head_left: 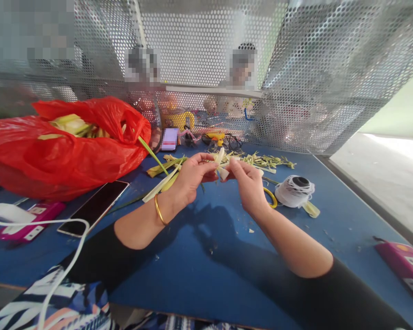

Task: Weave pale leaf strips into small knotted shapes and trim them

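Between my two hands, above the blue table [179,279], is a pale strip of plant leaf [223,171], folded or bent, with one end pointing up. My left hand [196,176], with a gold bangle at the wrist, pinches it from the left. My right hand [247,181] grips its other side with thumb and fingers. Some of the strip is hidden by the fingers. Just behind the hands lie several cut yellow-green leaf pieces [266,160]. A cone of white thread [292,191] stands right of my right hand, near yellow-handled scissors [270,198], partly hidden.
At the left sits a red plastic bag [72,160] holding leaves. In front of it are a phone [94,206] and a magenta power strip [34,222] with a white cable. Another magenta power strip [402,266] lies right. A perforated metal screen [206,46] closes the back; people sit behind it.
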The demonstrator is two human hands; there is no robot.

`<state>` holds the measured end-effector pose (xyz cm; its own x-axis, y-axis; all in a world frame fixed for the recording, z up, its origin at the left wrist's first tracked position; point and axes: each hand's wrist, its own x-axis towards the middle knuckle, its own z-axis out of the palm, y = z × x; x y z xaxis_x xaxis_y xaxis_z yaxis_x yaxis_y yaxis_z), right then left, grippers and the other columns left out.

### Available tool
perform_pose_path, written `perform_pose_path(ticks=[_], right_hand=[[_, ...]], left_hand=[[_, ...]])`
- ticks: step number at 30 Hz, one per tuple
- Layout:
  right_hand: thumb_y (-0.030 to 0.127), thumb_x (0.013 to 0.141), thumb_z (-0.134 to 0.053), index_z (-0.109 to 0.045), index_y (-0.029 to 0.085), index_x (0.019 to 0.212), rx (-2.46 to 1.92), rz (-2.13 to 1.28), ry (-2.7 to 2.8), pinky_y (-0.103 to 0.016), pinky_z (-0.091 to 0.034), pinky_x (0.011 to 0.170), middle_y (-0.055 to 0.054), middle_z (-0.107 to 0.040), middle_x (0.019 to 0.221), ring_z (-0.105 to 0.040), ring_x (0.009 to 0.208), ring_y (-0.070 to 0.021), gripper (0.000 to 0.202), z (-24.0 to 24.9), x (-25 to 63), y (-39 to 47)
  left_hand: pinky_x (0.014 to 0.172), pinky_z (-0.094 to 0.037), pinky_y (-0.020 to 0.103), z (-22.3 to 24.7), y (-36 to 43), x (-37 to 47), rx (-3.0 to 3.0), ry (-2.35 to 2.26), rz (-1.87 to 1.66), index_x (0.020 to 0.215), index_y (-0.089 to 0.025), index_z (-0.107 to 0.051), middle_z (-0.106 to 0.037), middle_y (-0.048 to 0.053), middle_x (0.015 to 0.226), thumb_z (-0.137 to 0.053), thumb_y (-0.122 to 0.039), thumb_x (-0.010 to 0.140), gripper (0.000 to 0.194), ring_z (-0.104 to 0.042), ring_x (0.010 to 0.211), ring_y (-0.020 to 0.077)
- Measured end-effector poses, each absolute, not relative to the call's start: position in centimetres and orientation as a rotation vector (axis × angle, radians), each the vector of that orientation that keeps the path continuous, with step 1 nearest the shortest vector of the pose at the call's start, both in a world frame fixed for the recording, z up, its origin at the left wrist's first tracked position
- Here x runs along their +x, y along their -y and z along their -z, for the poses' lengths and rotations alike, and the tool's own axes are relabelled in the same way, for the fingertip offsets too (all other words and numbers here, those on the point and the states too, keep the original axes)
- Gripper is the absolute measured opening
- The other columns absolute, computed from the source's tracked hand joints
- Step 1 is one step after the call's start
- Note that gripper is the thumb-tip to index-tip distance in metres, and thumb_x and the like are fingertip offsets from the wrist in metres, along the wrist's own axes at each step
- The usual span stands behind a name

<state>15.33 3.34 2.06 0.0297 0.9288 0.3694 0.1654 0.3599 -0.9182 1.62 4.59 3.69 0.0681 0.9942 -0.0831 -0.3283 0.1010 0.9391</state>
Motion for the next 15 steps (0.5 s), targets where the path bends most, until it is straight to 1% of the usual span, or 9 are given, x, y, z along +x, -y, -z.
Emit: perform_pose_path(ticks=[2, 3, 5, 7, 11, 15], right_hand=[[0.067, 0.078, -0.061, -0.056, 0.021, 0.06, -1.086, -0.997, 1.289, -0.031, -0.047, 0.063, 0.001, -0.057, 0.054, -0.055, 0.055, -0.0141, 0.05, -2.0, 15.4, -3.8], [0.069, 0.073, -0.066, -0.058, 0.021, 0.062, -1.101, -1.077, 1.222, -0.03, -0.046, 0.06, 0.001, -0.058, 0.055, -0.055, 0.054, -0.0133, 0.05, -2.0, 15.5, -4.0], [0.065, 0.063, -0.076, -0.064, 0.02, 0.071, -1.085, -1.2, 1.113, -0.027, -0.045, 0.056, 0.002, -0.061, 0.062, -0.053, 0.053, -0.0111, 0.047, -1.9, 15.6, -4.3], [0.058, 0.059, -0.082, -0.068, 0.02, 0.078, -1.006, -1.272, 1.034, -0.026, -0.044, 0.055, 0.003, -0.063, 0.067, -0.051, 0.054, -0.0095, 0.045, -1.8, 15.6, -4.5], [0.046, 0.062, -0.082, -0.066, 0.021, 0.076, -0.881, -1.293, 0.994, -0.027, -0.046, 0.058, 0.003, -0.061, 0.066, -0.051, 0.056, -0.0098, 0.033, -1.9, 15.7, -4.5], [0.041, 0.065, -0.078, -0.068, 0.022, 0.079, -0.883, -1.221, 1.126, -0.03, -0.05, 0.064, 0.002, -0.064, 0.072, -0.055, 0.061, -0.0118, 0.026, -2.4, 16.0, -4.3]], left_hand=[[0.058, -0.049, 0.024, -3.7, -4.6, 1.6, 0.891, -0.953, -1.242, 0.077, -0.018, -0.059, -0.061, -0.005, 0.056, -0.072, -0.012, 0.065, 0.018, -0.056, 0.049, 0.0089], [0.058, -0.049, 0.024, -3.7, -4.6, 1.6, 0.879, -0.946, -1.242, 0.076, -0.018, -0.06, -0.062, -0.005, 0.057, -0.071, -0.011, 0.065, 0.018, -0.056, 0.049, 0.0087], [0.057, -0.049, 0.024, -3.7, -4.6, 1.7, 0.866, -0.94, -1.241, 0.074, -0.018, -0.06, -0.062, -0.004, 0.058, -0.071, -0.011, 0.064, 0.017, -0.056, 0.049, 0.0085], [0.056, -0.049, 0.024, -3.7, -4.5, 1.8, 0.869, -0.938, -1.231, 0.071, -0.018, -0.059, -0.059, -0.005, 0.056, -0.072, -0.01, 0.063, 0.017, -0.055, 0.049, 0.0086], [0.054, -0.048, 0.023, -3.5, -4.5, 1.9, 0.884, -0.936, -1.204, 0.069, -0.018, -0.058, -0.056, -0.005, 0.053, -0.071, -0.009, 0.064, 0.016, -0.053, 0.048, 0.0085], [0.053, -0.048, 0.023, -3.5, -4.5, 1.9, 0.89, -0.949, -1.203, 0.067, -0.018, -0.058, -0.056, -0.005, 0.053, -0.066, -0.008, 0.065, 0.013, -0.051, 0.047, 0.008]])
